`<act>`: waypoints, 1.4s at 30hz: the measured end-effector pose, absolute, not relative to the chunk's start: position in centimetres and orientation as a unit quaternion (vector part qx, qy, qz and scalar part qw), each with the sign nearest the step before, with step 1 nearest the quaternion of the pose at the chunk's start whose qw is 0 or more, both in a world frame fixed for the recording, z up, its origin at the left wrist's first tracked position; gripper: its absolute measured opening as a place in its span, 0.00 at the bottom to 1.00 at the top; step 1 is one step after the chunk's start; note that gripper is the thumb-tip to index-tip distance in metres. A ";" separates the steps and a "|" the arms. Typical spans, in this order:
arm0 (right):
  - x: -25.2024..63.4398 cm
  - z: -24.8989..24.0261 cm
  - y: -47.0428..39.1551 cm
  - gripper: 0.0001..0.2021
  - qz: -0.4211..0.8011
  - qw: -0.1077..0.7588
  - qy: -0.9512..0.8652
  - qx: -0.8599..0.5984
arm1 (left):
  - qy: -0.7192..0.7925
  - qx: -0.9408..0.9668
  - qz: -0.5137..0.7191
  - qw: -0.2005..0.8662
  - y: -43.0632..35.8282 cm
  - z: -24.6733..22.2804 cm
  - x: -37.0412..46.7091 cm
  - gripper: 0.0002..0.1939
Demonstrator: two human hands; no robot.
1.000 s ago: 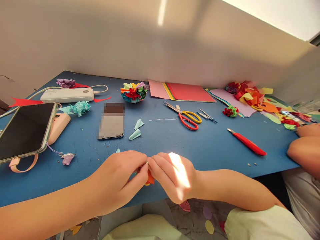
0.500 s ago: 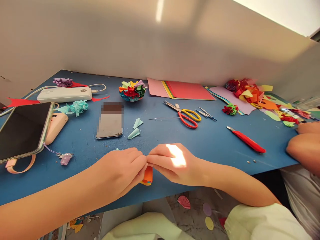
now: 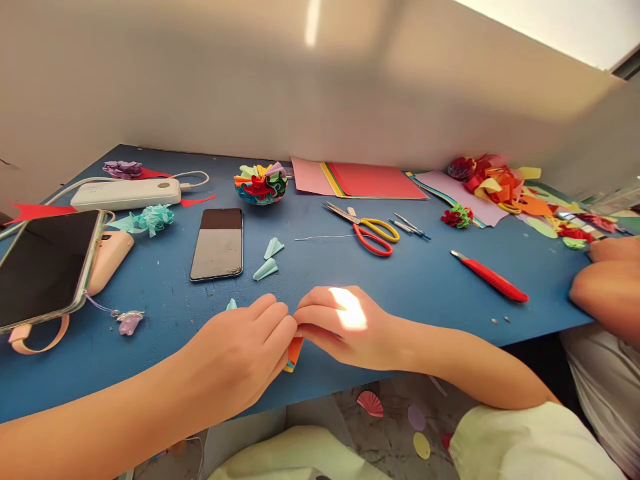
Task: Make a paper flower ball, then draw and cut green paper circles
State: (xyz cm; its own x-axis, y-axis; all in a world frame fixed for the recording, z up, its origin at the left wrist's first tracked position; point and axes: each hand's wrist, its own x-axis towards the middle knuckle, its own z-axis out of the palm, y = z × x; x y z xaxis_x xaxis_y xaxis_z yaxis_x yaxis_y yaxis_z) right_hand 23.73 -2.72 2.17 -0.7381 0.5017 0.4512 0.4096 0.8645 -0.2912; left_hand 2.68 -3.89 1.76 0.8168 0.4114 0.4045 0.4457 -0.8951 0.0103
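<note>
My left hand point(image 3: 245, 350) and my right hand point(image 3: 345, 330) meet fingertip to fingertip above the front of the blue table. Pinched between them is a small folded paper piece point(image 3: 295, 352), orange with yellow and blue at its lower edge; my fingers hide most of it. Both hands are closed on it. Beyond them lie two light-blue folded paper cones point(image 3: 274, 248), and a third light-blue paper piece point(image 3: 231, 305) peeks out behind my left hand. A ruffled multicoloured paper ball point(image 3: 261, 184) sits farther back.
Scissors point(image 3: 373, 233), a thin needle-like wire point(image 3: 325, 237) and a red craft knife point(image 3: 490, 277) lie ahead and right. Phones point(image 3: 217, 245) and a white power bank point(image 3: 127, 194) occupy the left. Coloured paper sheets point(image 3: 377, 181) rest along the wall. Another person's arm point(image 3: 607, 287) leans at the right edge.
The view has shifted slightly. My left fingers have rolled a little, and the orange paper between my hands has tilted and shows less. Everything on the table stays in place.
</note>
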 end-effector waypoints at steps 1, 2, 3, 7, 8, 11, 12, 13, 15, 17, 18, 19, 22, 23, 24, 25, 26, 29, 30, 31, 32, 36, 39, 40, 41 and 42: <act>23.8 2.1 -2.7 0.08 0.087 0.272 -0.926 -0.247 | -0.217 -0.951 -0.211 0.059 -3.8 1.6 2.7 0.11; 23.8 2.1 -2.7 0.07 0.085 0.280 -0.923 -0.249 | -0.213 -0.949 -0.222 0.072 -3.7 1.5 2.7 0.12; 23.8 2.0 -2.8 0.07 0.085 0.288 -0.920 -0.252 | -0.210 -0.947 -0.231 0.080 -3.6 1.5 2.7 0.12; 23.8 1.7 -2.7 0.05 0.088 0.328 -0.904 -0.260 | -0.221 -0.943 -0.240 0.060 -3.6 2.0 2.9 0.11; 23.7 1.6 -2.7 0.04 0.090 0.342 -0.899 -0.259 | -0.232 -0.941 -0.241 0.043 -3.7 2.1 2.9 0.10; 23.6 1.4 -2.7 0.03 0.098 0.372 -0.886 -0.260 | -0.272 -0.925 -0.265 -0.028 -3.9 2.3 2.8 0.07; 23.6 1.5 -2.7 0.03 0.102 0.372 -0.885 -0.260 | -0.279 -0.920 -0.271 -0.047 -4.0 2.3 2.7 0.07; 23.6 1.5 -2.6 0.03 0.109 0.365 -0.887 -0.262 | -0.279 -0.919 -0.274 -0.056 -4.0 2.2 2.6 0.07; 23.7 1.6 -2.6 0.04 0.126 0.337 -0.895 -0.264 | -0.261 -0.925 -0.274 -0.039 -4.0 1.9 2.4 0.09; 23.8 1.8 -2.6 0.05 0.142 0.307 -0.904 -0.261 | -0.234 -0.934 -0.269 0.005 -3.9 1.5 2.2 0.09; 23.9 1.9 -2.6 0.06 0.149 0.298 -0.907 -0.259 | -0.225 -0.936 -0.268 0.026 -3.8 1.3 2.2 0.09; 23.9 1.9 -2.6 0.06 0.153 0.294 -0.908 -0.256 | -0.219 -0.937 -0.268 0.041 -3.8 1.2 2.2 0.10; 23.9 2.0 -2.6 0.05 0.169 0.296 -0.906 -0.251 | -0.206 -0.940 -0.268 0.050 -3.7 0.8 2.3 0.10; 23.9 2.0 -2.6 0.05 0.175 0.297 -0.904 -0.252 | -0.203 -0.941 -0.267 0.045 -3.7 0.8 2.3 0.10; 23.9 2.0 -2.6 0.04 0.179 0.298 -0.903 -0.254 | -0.202 -0.942 -0.267 0.037 -3.7 0.9 2.4 0.10; 23.9 2.0 -2.7 0.04 0.182 0.299 -0.901 -0.255 | -0.203 -0.942 -0.265 0.028 -3.8 1.0 2.4 0.09; 23.9 2.0 -2.7 0.03 0.183 0.302 -0.900 -0.256 | -0.205 -0.943 -0.262 0.018 -3.8 1.1 2.3 0.10; 23.8 2.0 -2.8 0.03 0.178 0.319 -0.894 -0.259 | -0.213 -0.947 -0.241 -0.009 -4.0 1.3 2.3 0.10; 23.7 1.9 -2.8 0.04 0.177 0.323 -0.893 -0.259 | -0.214 -0.948 -0.234 -0.014 -4.1 1.4 2.4 0.11; 23.7 1.8 -2.9 0.04 0.178 0.323 -0.893 -0.260 | -0.216 -0.949 -0.230 -0.015 -4.2 1.4 2.4 0.11; 23.6 1.8 -2.9 0.05 0.181 0.320 -0.893 -0.261 | -0.218 -0.949 -0.227 -0.015 -4.2 1.3 2.5 0.11; 23.6 1.6 -2.8 0.05 0.202 0.302 -0.893 -0.265 | -0.222 -0.948 -0.226 -0.002 -4.3 1.0 2.7 0.12; 23.7 1.7 -2.6 0.04 0.215 0.281 -0.902 -0.249 | -0.220 -0.952 -0.213 0.023 -4.3 0.8 2.8 0.11; 23.8 1.8 -2.6 0.04 0.217 0.276 -0.904 -0.243 | -0.219 -0.953 -0.208 0.029 -4.3 0.8 2.8 0.11; 23.8 1.8 -2.5 0.05 0.218 0.272 -0.906 -0.238 | -0.219 -0.953 -0.205 0.033 -4.3 0.8 2.8 0.11; 23.9 1.9 -2.5 0.05 0.220 0.270 -0.907 -0.236 | -0.217 -0.954 -0.205 0.035 -4.3 0.9 2.8 0.11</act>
